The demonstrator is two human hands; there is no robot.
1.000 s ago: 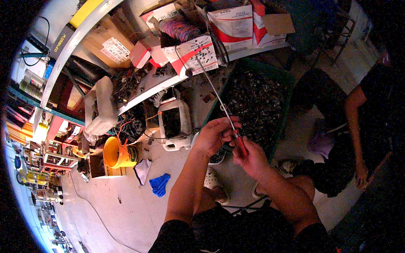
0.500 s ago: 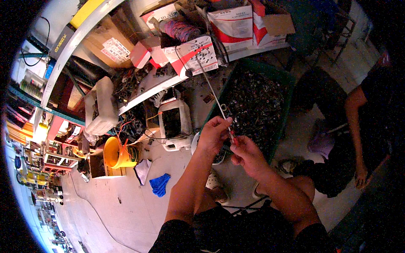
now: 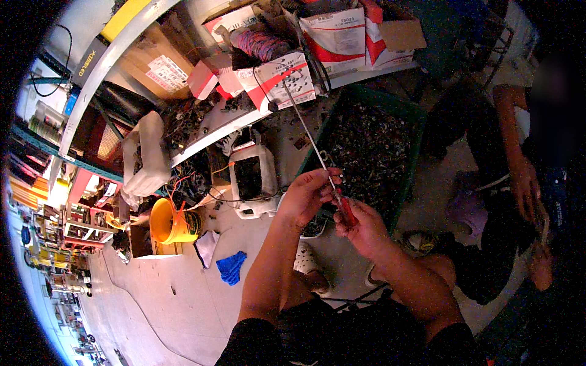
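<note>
- Wrapped around the red handle (image 3: 346,211) of a long, thin rod (image 3: 306,126), the right hand (image 3: 367,230) has its fingers closed.
- Just ahead of it, the left hand (image 3: 305,195) pinches the rod's metal shaft between thumb and fingers, close above the handle. The hands sit near each other, and the rod slants away from them, up and to the left.
- Beside the shaft, beyond the left hand, shows a small pale ring (image 3: 324,154); whether it is threaded on the rod cannot be told.
- At its far end, the rod appears in front of a white-and-red box (image 3: 284,74); contact between the two cannot be made out.
- Beyond the hands, a green bin (image 3: 414,165) holds a dark mass of small metal parts (image 3: 378,143).
- Partly hidden by the left hand and wrist, a white tub (image 3: 282,202) stands beside the bin.
- Below the hands, a pale clog (image 3: 307,259) shows on the floor.
- Off to the left, a cut-open white jug (image 3: 268,171), a yellow bucket (image 3: 163,221), a pale cloth (image 3: 207,247) and a blue cloth (image 3: 231,267) lie apart from the hands.
- Above them, a shelf (image 3: 213,135) carries cartons and a coil of red and blue wire (image 3: 264,44).
- On the right, in dim light, a co-worker's arm (image 3: 511,137) reaches down near a purple item (image 3: 467,210), too dark to identify.
</note>
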